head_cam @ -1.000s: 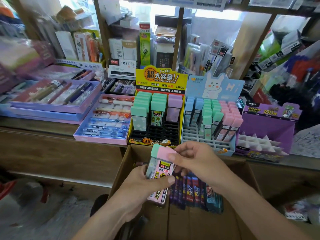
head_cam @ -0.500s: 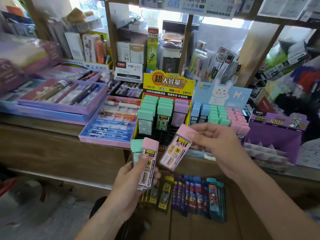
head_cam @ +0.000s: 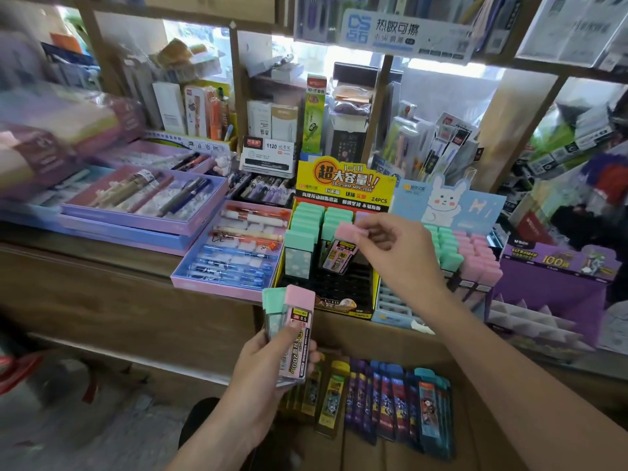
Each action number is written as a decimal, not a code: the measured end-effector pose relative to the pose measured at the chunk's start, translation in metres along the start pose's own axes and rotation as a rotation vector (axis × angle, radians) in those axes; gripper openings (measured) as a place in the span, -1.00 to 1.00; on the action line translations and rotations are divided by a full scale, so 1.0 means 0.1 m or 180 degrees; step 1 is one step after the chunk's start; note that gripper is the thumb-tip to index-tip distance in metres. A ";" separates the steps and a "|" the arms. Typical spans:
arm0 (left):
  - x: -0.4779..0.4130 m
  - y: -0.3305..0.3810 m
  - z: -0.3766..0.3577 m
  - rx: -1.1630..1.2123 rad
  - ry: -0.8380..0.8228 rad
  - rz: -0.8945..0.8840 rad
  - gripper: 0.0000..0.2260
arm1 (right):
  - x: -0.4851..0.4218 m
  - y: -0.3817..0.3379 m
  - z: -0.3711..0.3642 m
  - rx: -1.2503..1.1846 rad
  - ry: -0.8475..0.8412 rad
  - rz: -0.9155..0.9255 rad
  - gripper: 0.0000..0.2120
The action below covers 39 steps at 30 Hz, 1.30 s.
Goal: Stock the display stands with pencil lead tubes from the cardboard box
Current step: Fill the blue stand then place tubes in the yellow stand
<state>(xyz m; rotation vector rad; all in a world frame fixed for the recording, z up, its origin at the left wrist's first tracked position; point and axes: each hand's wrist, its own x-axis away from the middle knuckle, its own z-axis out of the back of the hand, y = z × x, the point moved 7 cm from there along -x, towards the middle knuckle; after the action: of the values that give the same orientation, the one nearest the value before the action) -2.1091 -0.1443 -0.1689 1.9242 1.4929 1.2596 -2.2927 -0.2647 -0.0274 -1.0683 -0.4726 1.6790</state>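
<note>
My right hand [head_cam: 390, 256] pinches the cap of a pink pencil lead tube [head_cam: 341, 248] and holds it tilted over the black slots of the yellow display stand [head_cam: 343, 185], beside the green-capped tubes standing there. My left hand [head_cam: 268, 365] holds two tubes upright above the cardboard box [head_cam: 390, 338]: a pink-capped tube [head_cam: 297, 331] in front and a green-capped tube [head_cam: 273, 307] behind it. A blue rabbit display stand [head_cam: 452, 205] to the right carries green and pink tubes. Several flat lead packs [head_cam: 390, 399] lie in the box.
A purple display stand [head_cam: 557, 270] with empty white slots sits at the far right. Pink and purple pen trays [head_cam: 200, 280] lie to the left on the wooden counter [head_cam: 112, 300]. Shelves of packed stationery rise behind the stands.
My right hand pulled one pink tube off the bundle and carried it up and forward over the yellow stand. My left hand rose with the two remaining tubes.
</note>
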 end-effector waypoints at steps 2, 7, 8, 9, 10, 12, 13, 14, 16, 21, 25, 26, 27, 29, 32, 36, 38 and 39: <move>0.00 0.00 0.01 -0.0008 -0.0023 0.0014 -0.68 | -0.01 -0.01 -0.01 0.0005 -0.0029 0.0014 -0.84; -0.03 -0.01 0.01 0.0012 -0.0036 0.0047 -0.64 | -0.01 -0.04 -0.10 0.0102 -0.0438 0.0138 -0.83; -0.04 -0.02 0.01 0.0028 -0.0028 0.0055 -0.63 | -0.01 -0.04 -0.11 0.0115 -0.0437 0.0167 -0.82; -0.04 -0.03 0.02 0.0025 -0.0016 0.0060 -0.63 | -0.01 -0.03 -0.12 0.0087 -0.0395 0.0178 -0.81; -0.05 -0.03 0.03 0.0004 -0.0005 0.0066 -0.64 | -0.02 -0.02 -0.11 0.0072 -0.0342 0.0198 -0.80; -0.06 -0.04 0.04 -0.0033 0.0007 0.0086 -0.64 | -0.05 -0.04 -0.13 0.0273 -0.0272 0.0374 -0.84; -0.06 -0.04 0.05 -0.0032 0.0003 0.0099 -0.64 | -0.06 -0.05 -0.15 0.0435 -0.0289 0.0494 -0.88; -0.06 -0.05 0.04 -0.0021 -0.0011 0.0108 -0.64 | -0.07 -0.06 -0.18 0.0564 -0.0327 0.0596 -0.90; -0.06 -0.04 0.03 0.0013 -0.0052 0.0100 -0.63 | -0.06 -0.05 -0.22 0.0721 -0.0369 0.0697 -0.87; -0.04 -0.03 0.01 0.0037 -0.0060 0.0049 -0.64 | -0.04 -0.06 -0.22 0.0864 -0.0404 0.0683 -0.79; -0.04 -0.03 0.01 -0.0047 -0.0037 0.0032 -0.64 | 0.02 -0.05 -0.17 0.0715 -0.0320 0.0543 -0.81; -0.05 -0.03 0.00 -0.0061 -0.0045 0.0012 -0.62 | 0.06 -0.05 -0.15 0.0563 -0.0240 0.0474 -0.84; -0.05 -0.02 0.00 -0.0065 -0.0052 -0.0004 -0.61 | 0.11 -0.04 -0.14 0.0358 -0.0189 0.0371 -0.87; -0.06 -0.02 -0.01 -0.0066 -0.0066 -0.0028 -0.63 | 0.20 -0.01 -0.16 -0.0011 -0.0233 0.0142 -0.90; -0.07 -0.02 -0.03 -0.0119 -0.0138 -0.0057 -0.71 | 0.32 0.01 -0.23 -0.0296 -0.0517 -0.0127 -0.87; -0.09 -0.02 -0.04 -0.0118 -0.0132 -0.0073 -0.71 | 0.48 0.04 -0.38 -0.0660 -0.1132 -0.0467 -0.91; -0.09 -0.03 -0.02 -0.0128 -0.0096 -0.0036 -0.68 | 0.54 0.08 -0.46 -0.0911 -0.1384 -0.0707 -0.90; -0.09 -0.03 -0.01 -0.0135 -0.0080 -0.0021 -0.67 | 0.56 0.10 -0.48 -0.1021 -0.1437 -0.0797 -0.88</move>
<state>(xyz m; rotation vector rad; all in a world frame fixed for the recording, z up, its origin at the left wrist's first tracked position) -2.1120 -0.1515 -0.1747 1.8996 1.4477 1.2497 -2.2618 -0.2267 -0.0831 -0.8029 -1.1511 1.6478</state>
